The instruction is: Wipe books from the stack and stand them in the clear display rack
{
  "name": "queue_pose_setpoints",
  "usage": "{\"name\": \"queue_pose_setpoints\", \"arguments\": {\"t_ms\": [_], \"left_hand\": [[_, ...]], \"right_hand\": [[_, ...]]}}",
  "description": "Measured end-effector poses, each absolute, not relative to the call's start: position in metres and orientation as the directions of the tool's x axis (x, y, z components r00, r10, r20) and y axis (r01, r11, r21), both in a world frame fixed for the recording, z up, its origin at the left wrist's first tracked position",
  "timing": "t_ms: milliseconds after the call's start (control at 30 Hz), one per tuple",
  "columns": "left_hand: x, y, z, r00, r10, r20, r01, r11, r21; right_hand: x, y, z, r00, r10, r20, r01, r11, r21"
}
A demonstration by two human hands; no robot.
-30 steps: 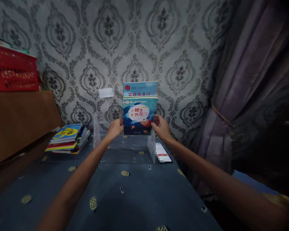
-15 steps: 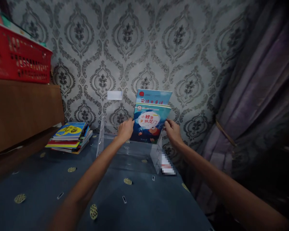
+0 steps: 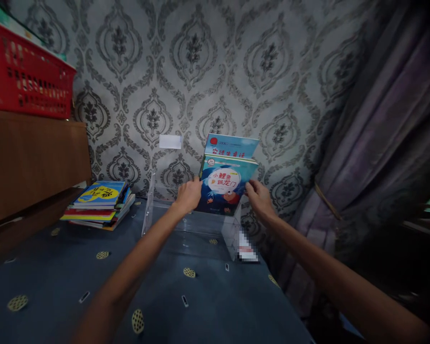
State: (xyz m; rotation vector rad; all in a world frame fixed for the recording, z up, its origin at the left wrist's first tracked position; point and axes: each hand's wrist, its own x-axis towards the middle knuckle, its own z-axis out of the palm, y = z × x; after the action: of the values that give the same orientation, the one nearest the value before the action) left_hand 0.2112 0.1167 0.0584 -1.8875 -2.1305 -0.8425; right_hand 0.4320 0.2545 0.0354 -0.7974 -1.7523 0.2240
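A blue picture book [image 3: 222, 188] with red cover lettering stands upright, tilted back a little, in a clear plastic rack [image 3: 232, 234]. Behind it rises a taller light-blue book [image 3: 234, 145], its upper part showing. My left hand [image 3: 189, 195] is closed at the front book's left edge, the fingertips partly hidden. On the opposite edge, my right hand [image 3: 260, 197] pinches the book between thumb and fingers. Whether other books are gripped along with it, I cannot tell. The rack's front tiers are see-through, with the cloth visible beneath them.
A stack of books [image 3: 100, 205] lies on the patterned dark cloth [image 3: 157, 296] at the left. Beyond it, a red basket [image 3: 28, 71] sits on a brown wooden cabinet [image 3: 36, 167]. A tied curtain [image 3: 329, 191] hangs at the right, and a white label [image 3: 170, 141] shows before the wallpaper.
The view has shifted slightly. Both hands keep their places at the sides of the front book, which appears a touch further right and lower.
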Motion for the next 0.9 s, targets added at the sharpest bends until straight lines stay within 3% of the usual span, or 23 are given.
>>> {"name": "queue_pose_setpoints", "arguments": {"t_ms": [233,500,900], "left_hand": [[0.216,0.117,0.07,-0.227,0.785,0.577,0.917,-0.027,0.397],[0.22,0.126,0.081,-0.193,0.782,0.592,0.946,-0.011,0.324],[0.214,0.123,0.09,-0.169,0.803,0.572,0.945,-0.034,0.326]], "right_hand": [[0.416,0.245,0.049,-0.01,0.622,0.783,0.398,0.721,-0.567],[0.401,0.25,0.056,0.129,0.654,0.745,0.365,0.667,-0.649],[0.405,0.255,0.064,0.125,0.673,0.729,0.25,0.69,-0.679]]}}
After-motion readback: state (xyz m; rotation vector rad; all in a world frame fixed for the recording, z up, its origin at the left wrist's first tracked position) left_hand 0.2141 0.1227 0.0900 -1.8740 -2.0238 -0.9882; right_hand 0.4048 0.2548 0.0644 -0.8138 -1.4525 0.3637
